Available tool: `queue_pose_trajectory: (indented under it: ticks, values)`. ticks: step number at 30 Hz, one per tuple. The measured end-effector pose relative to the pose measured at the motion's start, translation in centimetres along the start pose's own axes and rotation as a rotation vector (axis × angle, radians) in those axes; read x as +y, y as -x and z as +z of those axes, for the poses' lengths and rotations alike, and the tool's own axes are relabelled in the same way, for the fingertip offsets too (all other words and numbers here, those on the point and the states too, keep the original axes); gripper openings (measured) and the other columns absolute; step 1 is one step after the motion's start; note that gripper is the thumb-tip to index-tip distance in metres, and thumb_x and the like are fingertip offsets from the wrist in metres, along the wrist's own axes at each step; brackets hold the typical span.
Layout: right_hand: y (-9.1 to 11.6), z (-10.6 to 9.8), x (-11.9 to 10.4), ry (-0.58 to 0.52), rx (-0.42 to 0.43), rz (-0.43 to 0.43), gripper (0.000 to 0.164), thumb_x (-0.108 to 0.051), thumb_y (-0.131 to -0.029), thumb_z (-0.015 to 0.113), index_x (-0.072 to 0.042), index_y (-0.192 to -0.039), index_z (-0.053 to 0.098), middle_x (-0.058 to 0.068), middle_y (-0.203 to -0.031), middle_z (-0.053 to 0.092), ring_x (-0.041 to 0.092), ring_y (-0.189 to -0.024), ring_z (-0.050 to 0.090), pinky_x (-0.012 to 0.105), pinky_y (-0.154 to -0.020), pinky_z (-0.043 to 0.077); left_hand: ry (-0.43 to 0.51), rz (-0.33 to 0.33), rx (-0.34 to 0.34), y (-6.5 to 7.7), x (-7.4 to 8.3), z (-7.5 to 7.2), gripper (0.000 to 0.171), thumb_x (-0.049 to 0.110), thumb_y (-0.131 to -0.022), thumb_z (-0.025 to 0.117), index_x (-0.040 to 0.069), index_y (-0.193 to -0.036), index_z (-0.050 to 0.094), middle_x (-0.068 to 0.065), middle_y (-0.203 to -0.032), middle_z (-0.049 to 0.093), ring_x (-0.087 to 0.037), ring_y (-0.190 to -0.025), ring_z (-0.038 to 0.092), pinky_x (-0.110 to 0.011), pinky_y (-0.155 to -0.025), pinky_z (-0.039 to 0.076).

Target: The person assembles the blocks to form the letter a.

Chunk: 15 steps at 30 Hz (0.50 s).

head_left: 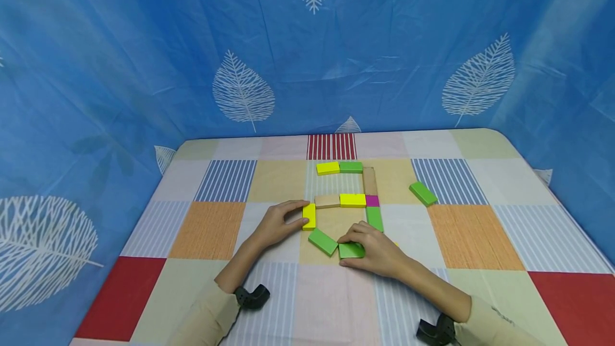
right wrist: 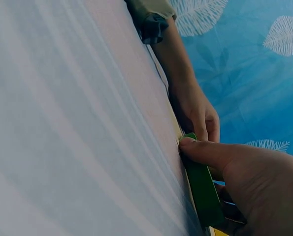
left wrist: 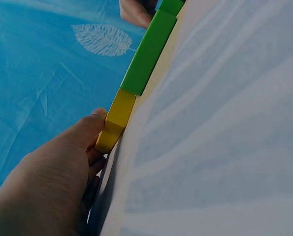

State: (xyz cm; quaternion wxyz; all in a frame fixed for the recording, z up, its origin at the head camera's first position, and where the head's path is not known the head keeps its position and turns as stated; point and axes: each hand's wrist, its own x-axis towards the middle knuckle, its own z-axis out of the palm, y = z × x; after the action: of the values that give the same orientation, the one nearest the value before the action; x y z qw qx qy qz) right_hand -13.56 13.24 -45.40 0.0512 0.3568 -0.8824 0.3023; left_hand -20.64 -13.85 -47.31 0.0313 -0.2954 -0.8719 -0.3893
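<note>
At the left end of a block outline, my left hand [head_left: 275, 224] pinches an upright-lying yellow block [head_left: 309, 217] between thumb and fingers. My right hand [head_left: 373, 251] grips a green block [head_left: 351, 250] flat on the table, thumb on its near side and fingers on its far side. Between these two, a slanted green block [head_left: 323, 242] lies on the cloth. The left wrist view has the thumb on the yellow block [left wrist: 115, 120], which adjoins the green block [left wrist: 150, 54]. In the right wrist view, the thumb rests along the gripped green block [right wrist: 203, 191].
A wooden block [head_left: 328, 202], yellow block [head_left: 353, 200], purple block [head_left: 372, 201] and green block [head_left: 374, 219] continue the outline. Farther back are another wooden block [head_left: 369, 181], green block [head_left: 351, 167] and yellow block [head_left: 328, 168]. A loose green block [head_left: 423, 194] lies right.
</note>
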Motion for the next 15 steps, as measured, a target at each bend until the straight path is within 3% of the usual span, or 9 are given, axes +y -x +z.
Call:
queue_pose_trajectory:
  ticks: [4, 15]
  values:
    - [-0.03, 0.04, -0.04, 0.000, 0.005, -0.014, 0.034, -0.039, -0.075, 0.075, -0.017, -0.101, 0.069, -0.010, -0.091, 0.058, 0.006, -0.087, 0.051, 0.029, -0.080, 0.047, -0.002, -0.013, -0.006, -0.01, 0.07, -0.06, 0.042, 0.031, -0.085, 0.067, 0.014, -0.123, 0.060, -0.003, -0.122, 0.060, -0.019, -0.115, 0.053, -0.034, -0.099, 0.040]
    - [-0.01, 0.03, -0.11, -0.002, 0.001, -0.014, 0.035, -0.041, -0.075, 0.075, -0.018, -0.101, 0.069, -0.010, -0.091, 0.058, 0.006, -0.088, 0.050, 0.028, -0.078, 0.047, 0.000, -0.014, -0.006, -0.02, 0.03, -0.01, 0.041, 0.030, -0.085, 0.067, 0.014, -0.122, 0.061, -0.002, -0.122, 0.059, -0.018, -0.115, 0.052, -0.033, -0.099, 0.040]
